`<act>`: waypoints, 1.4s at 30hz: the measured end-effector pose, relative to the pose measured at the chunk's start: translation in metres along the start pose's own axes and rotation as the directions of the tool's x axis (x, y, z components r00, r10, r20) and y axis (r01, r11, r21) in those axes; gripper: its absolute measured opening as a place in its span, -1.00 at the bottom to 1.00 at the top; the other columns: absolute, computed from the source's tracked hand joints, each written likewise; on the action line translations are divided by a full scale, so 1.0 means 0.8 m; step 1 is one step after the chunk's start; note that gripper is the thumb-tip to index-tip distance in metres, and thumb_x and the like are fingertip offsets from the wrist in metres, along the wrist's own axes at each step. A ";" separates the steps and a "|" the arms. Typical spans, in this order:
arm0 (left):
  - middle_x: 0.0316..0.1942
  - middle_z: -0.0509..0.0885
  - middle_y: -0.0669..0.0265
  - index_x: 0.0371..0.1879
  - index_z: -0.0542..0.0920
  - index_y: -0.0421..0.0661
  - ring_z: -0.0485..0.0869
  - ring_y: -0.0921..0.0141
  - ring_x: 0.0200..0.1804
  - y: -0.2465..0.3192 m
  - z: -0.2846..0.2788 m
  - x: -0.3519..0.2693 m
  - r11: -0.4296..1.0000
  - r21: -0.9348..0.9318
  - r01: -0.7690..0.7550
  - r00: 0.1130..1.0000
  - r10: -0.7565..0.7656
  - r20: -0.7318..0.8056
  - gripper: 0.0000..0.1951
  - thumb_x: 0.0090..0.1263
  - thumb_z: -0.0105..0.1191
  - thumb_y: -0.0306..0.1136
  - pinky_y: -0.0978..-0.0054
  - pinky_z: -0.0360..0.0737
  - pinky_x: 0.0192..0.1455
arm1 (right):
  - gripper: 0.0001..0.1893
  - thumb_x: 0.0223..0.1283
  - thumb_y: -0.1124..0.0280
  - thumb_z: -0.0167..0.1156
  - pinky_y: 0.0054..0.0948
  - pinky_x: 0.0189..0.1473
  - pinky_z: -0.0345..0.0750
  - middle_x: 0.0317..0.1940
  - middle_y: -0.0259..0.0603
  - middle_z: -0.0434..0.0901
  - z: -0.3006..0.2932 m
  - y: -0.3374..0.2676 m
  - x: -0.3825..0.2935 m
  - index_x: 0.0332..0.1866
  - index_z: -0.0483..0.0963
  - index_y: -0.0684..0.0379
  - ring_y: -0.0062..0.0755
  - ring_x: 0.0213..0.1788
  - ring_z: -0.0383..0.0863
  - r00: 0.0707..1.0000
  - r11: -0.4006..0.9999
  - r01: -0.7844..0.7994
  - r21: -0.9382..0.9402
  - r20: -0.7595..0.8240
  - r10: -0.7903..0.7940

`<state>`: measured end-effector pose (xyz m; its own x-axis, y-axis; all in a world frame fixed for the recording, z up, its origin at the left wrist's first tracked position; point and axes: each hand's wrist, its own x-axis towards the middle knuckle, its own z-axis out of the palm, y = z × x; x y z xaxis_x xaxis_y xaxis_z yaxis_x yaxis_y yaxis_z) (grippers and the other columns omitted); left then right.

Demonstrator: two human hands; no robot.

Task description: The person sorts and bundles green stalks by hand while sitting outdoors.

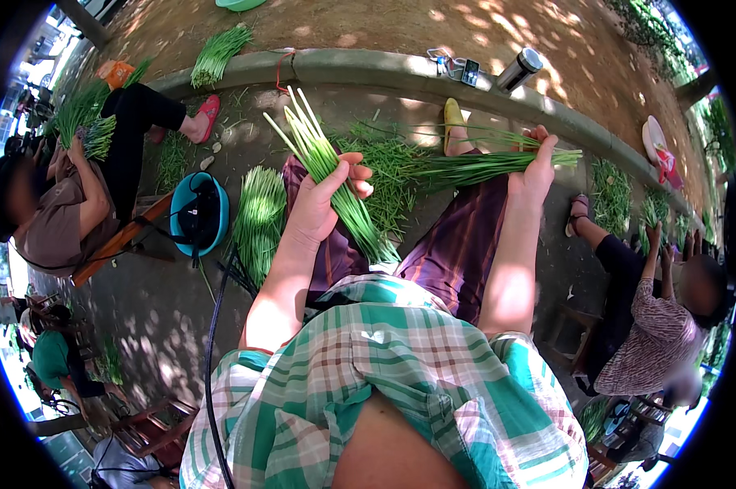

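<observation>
My left hand (322, 202) is closed around a bundle of long green stalks with pale ends (310, 143), the pale ends pointing up and away from me. At the right, my right hand (536, 162) grips a thinner, darker green bunch (465, 168) that lies sideways, its leafy tips toward the middle. Between my knees a heap of loose green trimmings (386, 177) covers the ground. A thick bundle of the same stalks (259, 214) lies on the ground left of my left knee.
A blue basin (199, 214) with a black item stands at the left. Along the concrete curb (355, 66) are another stalk bundle (218, 55), a phone (470, 72) and a steel flask (519, 69). Seated people (68, 226) (655, 336) handle greens on both sides. A black cable (212, 367) runs beside me.
</observation>
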<state>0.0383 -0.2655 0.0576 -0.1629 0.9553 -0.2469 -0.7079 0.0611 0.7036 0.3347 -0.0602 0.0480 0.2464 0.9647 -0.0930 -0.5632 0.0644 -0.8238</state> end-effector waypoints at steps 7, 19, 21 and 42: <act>-0.26 0.68 0.15 0.10 0.51 -0.32 0.68 0.40 -0.32 -0.009 0.037 -0.009 0.976 0.139 0.167 0.974 -0.185 0.131 -0.69 0.53 -0.02 -0.35 0.34 0.68 -0.09 | -0.61 0.47 0.10 0.08 -0.45 -0.30 0.57 -0.49 -0.33 0.49 0.085 0.029 -0.084 -0.26 0.47 0.28 -0.51 -0.48 0.51 0.910 0.967 -0.117 -0.228 0.365 0.196; -0.26 0.68 0.10 0.09 0.51 -0.30 0.67 0.41 -0.39 -0.020 0.044 -0.010 0.959 0.174 0.226 0.941 -0.261 0.217 -0.68 0.53 0.00 -0.31 0.37 0.71 -0.21 | -0.58 0.31 0.08 0.28 -0.59 -0.50 0.32 -0.67 -0.49 0.35 0.121 0.039 -0.143 -0.15 0.59 0.32 -0.67 -0.58 0.38 0.677 0.780 -0.219 -0.586 0.485 0.554; -0.23 0.68 0.11 0.11 0.51 -0.28 0.68 0.40 -0.37 -0.024 0.043 -0.008 0.968 0.139 0.206 0.957 -0.230 0.179 -0.68 0.54 -0.02 -0.31 0.39 0.70 -0.21 | -0.60 0.33 0.09 0.26 -0.60 -0.48 0.33 -0.67 -0.50 0.35 0.116 0.038 -0.139 -0.16 0.60 0.32 -0.67 -0.58 0.37 0.679 0.790 -0.215 -0.574 0.494 0.543; -0.18 0.70 0.06 0.15 0.49 -0.23 0.72 0.37 -0.33 -0.026 0.051 0.000 0.937 0.220 0.272 0.940 -0.308 0.148 -0.63 0.58 -0.06 -0.19 0.39 0.75 -0.19 | -0.65 0.24 0.20 0.35 -0.59 -0.46 0.39 -0.51 -0.36 0.60 0.108 0.031 -0.137 -0.11 0.63 0.34 -0.66 -0.52 0.47 0.679 0.727 -0.139 -0.673 0.469 0.564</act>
<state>0.0809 -0.2553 0.0699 0.1661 0.9218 -0.3503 -0.5559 0.3809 0.7388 0.2258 -0.1421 0.0863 -0.5205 0.8116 -0.2654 0.0870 -0.2588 -0.9620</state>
